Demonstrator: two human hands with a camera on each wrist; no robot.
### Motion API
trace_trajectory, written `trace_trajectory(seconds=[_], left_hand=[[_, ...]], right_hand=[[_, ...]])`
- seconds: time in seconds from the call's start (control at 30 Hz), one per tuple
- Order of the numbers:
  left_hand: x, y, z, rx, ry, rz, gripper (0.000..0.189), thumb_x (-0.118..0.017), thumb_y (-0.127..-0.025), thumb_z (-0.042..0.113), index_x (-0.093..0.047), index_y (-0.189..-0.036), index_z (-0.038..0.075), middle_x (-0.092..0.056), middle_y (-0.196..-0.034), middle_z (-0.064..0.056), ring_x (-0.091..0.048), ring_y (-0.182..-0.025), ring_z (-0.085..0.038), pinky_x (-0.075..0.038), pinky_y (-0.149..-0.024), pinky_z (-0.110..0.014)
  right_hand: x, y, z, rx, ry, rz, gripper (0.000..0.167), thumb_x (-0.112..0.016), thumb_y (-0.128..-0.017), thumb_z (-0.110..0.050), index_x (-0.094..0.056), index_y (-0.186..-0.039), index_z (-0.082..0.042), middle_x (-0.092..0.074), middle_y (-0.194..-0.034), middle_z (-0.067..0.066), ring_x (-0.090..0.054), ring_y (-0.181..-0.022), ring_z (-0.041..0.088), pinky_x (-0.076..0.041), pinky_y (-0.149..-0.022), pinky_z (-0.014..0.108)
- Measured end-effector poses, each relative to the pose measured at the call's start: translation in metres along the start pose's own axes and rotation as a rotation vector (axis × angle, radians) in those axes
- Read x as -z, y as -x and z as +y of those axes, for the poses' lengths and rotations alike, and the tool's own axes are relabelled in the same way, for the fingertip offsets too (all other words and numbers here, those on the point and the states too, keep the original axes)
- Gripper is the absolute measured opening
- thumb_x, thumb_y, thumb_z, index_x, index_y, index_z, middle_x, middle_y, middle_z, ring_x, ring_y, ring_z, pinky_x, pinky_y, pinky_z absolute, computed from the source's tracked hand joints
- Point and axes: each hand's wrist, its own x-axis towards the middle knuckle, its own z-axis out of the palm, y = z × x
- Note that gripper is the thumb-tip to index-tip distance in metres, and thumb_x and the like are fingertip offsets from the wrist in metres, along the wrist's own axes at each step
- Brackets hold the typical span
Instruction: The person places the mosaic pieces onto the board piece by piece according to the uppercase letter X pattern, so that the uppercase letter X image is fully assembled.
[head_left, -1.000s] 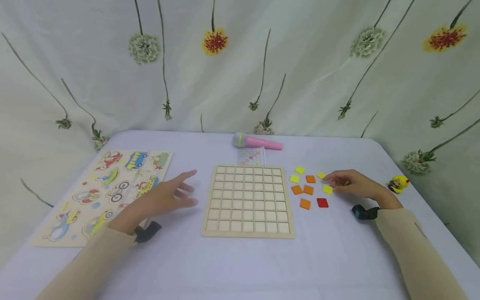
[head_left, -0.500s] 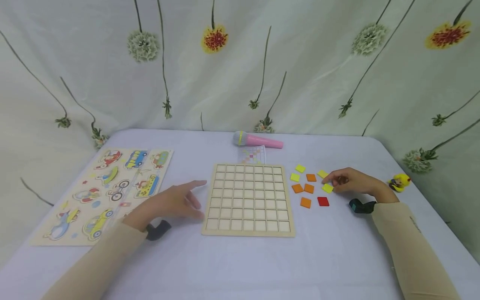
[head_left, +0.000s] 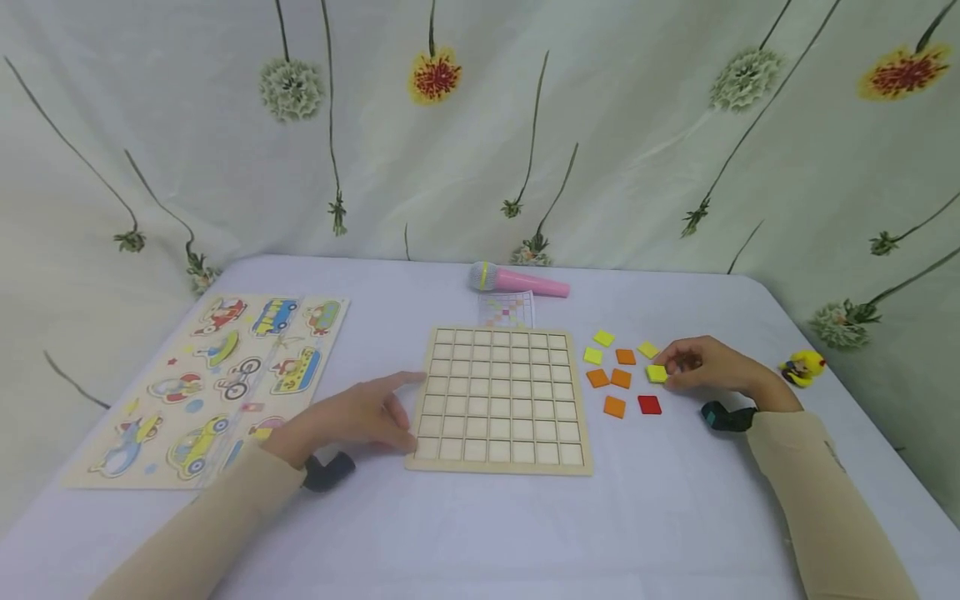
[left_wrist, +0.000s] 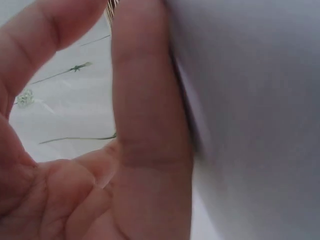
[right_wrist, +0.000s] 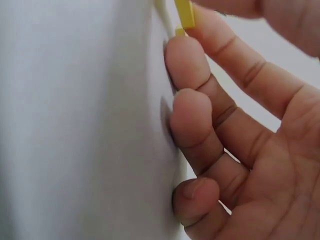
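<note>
At the left edge of a wooden grid board (head_left: 498,468), my left hand (head_left: 358,417) rests its index fingertip and thumb against the frame. The board's square cells hold nothing. My right hand (head_left: 705,367) pinches a yellow square tile (head_left: 657,373) by its edge, tilted a little. In the right wrist view the yellow tile (right_wrist: 185,13) sits between thumb and index finger, with the other fingers (right_wrist: 191,117) curled close to the tablecloth. Loose tiles lie between board and right hand: other yellow ones (head_left: 603,338), several orange ones (head_left: 621,378) and a red tile (head_left: 649,405).
Behind the board lie a printed pattern card (head_left: 507,309) and a pink toy microphone (head_left: 534,283). A picture puzzle board (head_left: 172,417) with vehicles spreads at the left. A small yellow-capped figurine (head_left: 802,367) stands right of my right hand. A flowered curtain (head_left: 622,108) hangs behind.
My left hand has moved right and forward to the board's left edge. My right hand has taken hold of a yellow tile and tipped it up slightly.
</note>
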Motion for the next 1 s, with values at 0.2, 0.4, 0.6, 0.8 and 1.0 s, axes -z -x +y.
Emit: trace_trajectory(seconds=[0.2,0.4,0.6,0.8,1.0], left_hand=[[-0.003,0.002,0.0,-0.003,0.045,0.021,0.104,-0.092,-0.081,0.011,-0.035,-0.167,0.006,-0.067,-0.097,-0.007,-0.063,-0.082,-0.02,-0.049,-0.08,-0.036],[-0.003,0.001,-0.003,0.006,0.042,0.03,0.103,-0.092,-0.081,0.011,-0.036,-0.167,0.008,-0.067,-0.097,-0.006,-0.062,-0.082,-0.021,-0.048,-0.078,-0.036],[-0.003,0.0,-0.006,0.003,0.043,0.028,0.103,-0.092,-0.081,0.012,-0.036,-0.167,0.008,-0.068,-0.098,-0.005,-0.062,-0.083,-0.021,-0.048,-0.079,-0.036],[-0.004,0.0,-0.003,0.015,0.035,0.031,0.104,-0.092,-0.081,0.011,-0.035,-0.167,0.007,-0.069,-0.098,-0.005,-0.063,-0.083,-0.02,-0.048,-0.08,-0.036],[-0.004,0.0,-0.003,0.031,0.057,0.034,0.104,-0.092,-0.08,0.01,-0.036,-0.168,0.008,-0.07,-0.098,-0.006,-0.064,-0.083,-0.02,-0.049,-0.081,-0.035]], right_hand=[[0.002,0.0,-0.003,-0.05,0.011,0.041,0.031,-0.075,-0.097,-0.006,-0.067,-0.124,0.008,-0.068,-0.101,0.003,-0.056,-0.095,0.022,-0.049,-0.081,0.028],[0.003,0.001,-0.01,-0.114,-0.046,0.063,0.036,-0.075,-0.099,-0.009,-0.063,-0.128,0.009,-0.075,-0.101,0.004,-0.06,-0.095,0.021,-0.051,-0.082,0.028],[-0.003,-0.002,-0.016,-0.138,-0.102,0.097,0.037,-0.074,-0.101,-0.011,-0.061,-0.13,0.008,-0.078,-0.101,0.005,-0.065,-0.091,0.019,-0.052,-0.081,0.024],[-0.008,-0.003,-0.023,-0.111,-0.131,0.102,0.037,-0.074,-0.101,-0.01,-0.061,-0.13,0.009,-0.078,-0.1,0.007,-0.066,-0.085,0.019,-0.054,-0.078,0.023],[-0.013,-0.005,-0.031,-0.117,-0.14,0.113,0.037,-0.074,-0.101,-0.012,-0.062,-0.131,0.007,-0.079,-0.101,0.008,-0.066,-0.088,0.021,-0.054,-0.079,0.024]])
